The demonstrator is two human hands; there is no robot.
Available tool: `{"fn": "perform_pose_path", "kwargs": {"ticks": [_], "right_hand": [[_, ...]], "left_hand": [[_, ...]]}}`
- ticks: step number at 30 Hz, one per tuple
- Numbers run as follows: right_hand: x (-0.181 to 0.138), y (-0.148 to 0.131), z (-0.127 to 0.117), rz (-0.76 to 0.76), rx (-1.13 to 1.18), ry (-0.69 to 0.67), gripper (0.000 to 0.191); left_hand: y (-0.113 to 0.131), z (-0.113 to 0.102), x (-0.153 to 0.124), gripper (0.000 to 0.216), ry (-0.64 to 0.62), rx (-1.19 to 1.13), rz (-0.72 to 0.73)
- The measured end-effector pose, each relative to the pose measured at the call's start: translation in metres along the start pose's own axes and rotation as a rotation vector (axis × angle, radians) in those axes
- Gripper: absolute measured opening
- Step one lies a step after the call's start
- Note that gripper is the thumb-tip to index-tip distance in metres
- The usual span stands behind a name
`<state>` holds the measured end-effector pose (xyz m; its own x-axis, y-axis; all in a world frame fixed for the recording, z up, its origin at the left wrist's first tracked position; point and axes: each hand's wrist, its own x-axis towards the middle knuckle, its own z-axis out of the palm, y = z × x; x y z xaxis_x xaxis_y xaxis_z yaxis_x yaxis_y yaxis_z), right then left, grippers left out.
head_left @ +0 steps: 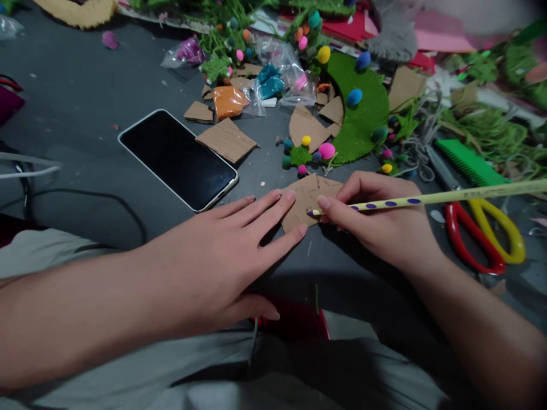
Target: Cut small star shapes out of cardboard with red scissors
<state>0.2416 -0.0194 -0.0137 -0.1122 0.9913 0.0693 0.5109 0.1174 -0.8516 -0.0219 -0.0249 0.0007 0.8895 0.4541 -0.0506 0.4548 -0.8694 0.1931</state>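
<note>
Left hand [222, 256] flat on cardboard scrap [308, 196], pencil [427, 199] in right hand [380, 228]

No writing, brand or number could be read anywhere. The yellow wooden pencil [427, 199] held in the right hand [384, 228] carried only purple dots. The black, white-edged phone [177, 158] just beyond the left hand [222, 256] showed a dark screen.

— What sort of place are we looking at?
— We take it for a hobby craft desk [72, 108]: cardboard scraps [226, 140], green felt [363, 122], coloured pompoms [327, 151], yarn [491, 131] and scissors [485, 236] lie scattered.
</note>
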Motion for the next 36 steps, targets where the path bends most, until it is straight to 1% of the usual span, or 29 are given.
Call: {"fn": "perform_pose_path", "kwargs": {"ticks": [7, 9, 11, 13, 17, 19, 22, 26, 30, 34, 36], "right_hand": [[0.000, 0.002, 0.000, -0.026, -0.024, 0.004, 0.028], [-0.001, 0.002, -0.001, -0.036, -0.039, -0.003, 0.028], [-0.001, 0.002, -0.001, -0.028, -0.021, -0.006, 0.027], [-0.001, 0.003, -0.001, -0.014, 0.016, 0.000, 0.027], [0.000, 0.003, -0.002, -0.034, -0.023, -0.018, 0.028], [0.000, 0.003, -0.002, -0.030, -0.041, -0.019, 0.028], [-0.001, 0.002, -0.002, -0.008, -0.034, -0.008, 0.028], [-0.001, 0.002, -0.002, -0.026, -0.064, -0.031, 0.028], [0.000, 0.002, -0.003, -0.013, -0.034, -0.018, 0.028], [-0.001, 0.002, -0.004, -0.021, -0.048, -0.045, 0.028], [-0.001, 0.002, -0.004, -0.005, -0.039, -0.030, 0.028]], "left_hand": [[0.015, 0.014, 0.003, 0.126, 0.016, 0.042, -0.067], [0.019, 0.018, 0.004, 0.134, 0.047, 0.068, -0.080], [0.021, 0.022, 0.004, 0.135, 0.059, 0.096, -0.086], [0.022, 0.023, 0.004, 0.125, 0.062, 0.124, -0.079], [0.022, 0.025, 0.005, 0.081, 0.088, 0.186, -0.067], [0.022, 0.025, 0.006, 0.070, 0.097, 0.206, -0.062], [0.022, 0.024, 0.006, 0.066, 0.107, 0.217, -0.053], [0.022, 0.024, 0.005, 0.068, 0.099, 0.213, -0.053], [0.021, 0.023, 0.006, 0.067, 0.104, 0.203, -0.050], [0.021, 0.023, 0.006, 0.066, 0.106, 0.201, -0.047], [0.021, 0.023, 0.007, 0.064, 0.110, 0.204, -0.051]]}}
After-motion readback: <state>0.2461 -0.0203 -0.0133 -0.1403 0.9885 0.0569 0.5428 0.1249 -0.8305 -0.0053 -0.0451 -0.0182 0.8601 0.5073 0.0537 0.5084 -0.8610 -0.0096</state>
